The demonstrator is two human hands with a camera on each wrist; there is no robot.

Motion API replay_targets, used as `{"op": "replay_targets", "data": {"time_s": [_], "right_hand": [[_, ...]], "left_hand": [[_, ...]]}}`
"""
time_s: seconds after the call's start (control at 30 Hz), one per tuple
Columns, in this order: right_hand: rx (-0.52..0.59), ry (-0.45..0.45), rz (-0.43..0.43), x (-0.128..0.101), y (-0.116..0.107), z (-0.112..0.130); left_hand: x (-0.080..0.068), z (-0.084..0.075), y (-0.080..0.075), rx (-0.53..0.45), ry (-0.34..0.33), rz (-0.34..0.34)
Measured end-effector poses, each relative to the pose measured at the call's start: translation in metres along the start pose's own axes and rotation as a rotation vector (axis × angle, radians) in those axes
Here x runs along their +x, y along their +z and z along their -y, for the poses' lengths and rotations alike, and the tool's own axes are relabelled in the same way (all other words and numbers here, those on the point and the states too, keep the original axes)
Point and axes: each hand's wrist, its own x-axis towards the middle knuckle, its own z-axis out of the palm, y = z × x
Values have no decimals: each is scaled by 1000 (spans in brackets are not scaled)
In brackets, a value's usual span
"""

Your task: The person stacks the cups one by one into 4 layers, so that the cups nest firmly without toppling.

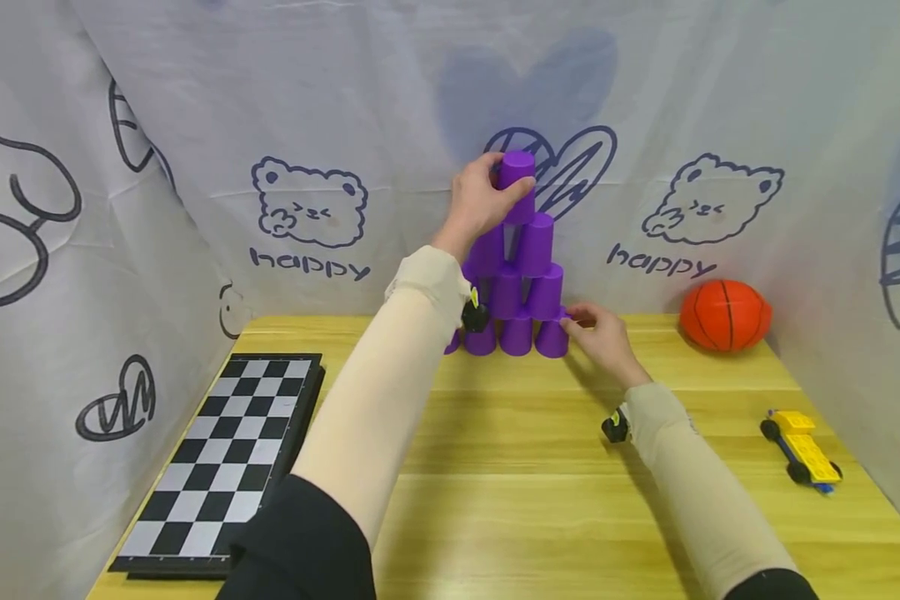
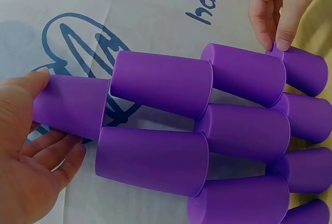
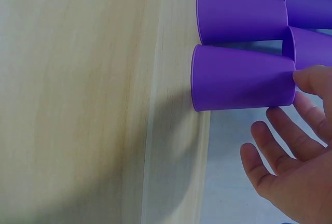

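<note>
Purple cups (image 1: 506, 293) stand upside down in a four-tier pyramid against the back curtain. At its peak, my left hand (image 1: 480, 200) grips the single top cup (image 1: 517, 164), thumb on the near side; in the left wrist view that cup's rim meets the bases of the two cups (image 2: 161, 84) beneath. Low on the right, my right hand (image 1: 602, 337) pinches the upper end of the bottom row's rightmost cup (image 3: 241, 79) between thumb and index finger. Its other fingers spread loosely beside that cup. My left forearm hides part of the pyramid's left side.
A black-and-white chessboard (image 1: 228, 442) lies along the wooden table's left side. Toward the back right corner sits an orange toy basketball (image 1: 723, 315), with a yellow toy car (image 1: 802, 446) nearer the right edge. Printed curtains (image 1: 405, 100) enclose the back and sides.
</note>
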Motion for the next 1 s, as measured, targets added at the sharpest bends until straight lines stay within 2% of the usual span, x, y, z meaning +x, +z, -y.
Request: {"op": "replay_targets", "data": {"time_s": [0.17, 0.37, 0.7, 0.87, 1.0], "right_hand": [[10, -18, 2, 1, -1, -1], [0, 0, 0, -1, -1, 0], [-6, 2, 10, 0, -3, 1], [-4, -7, 2, -2, -3, 0], [-14, -22, -11, -10, -7, 2]], "left_hand": [[1, 0, 1, 25, 6, -10], [1, -1, 0, 44, 4, 6], [-1, 0, -10, 0, 1, 11], [-8, 12, -18, 6, 49, 0], [-28, 33, -31, -7, 97, -8]]}}
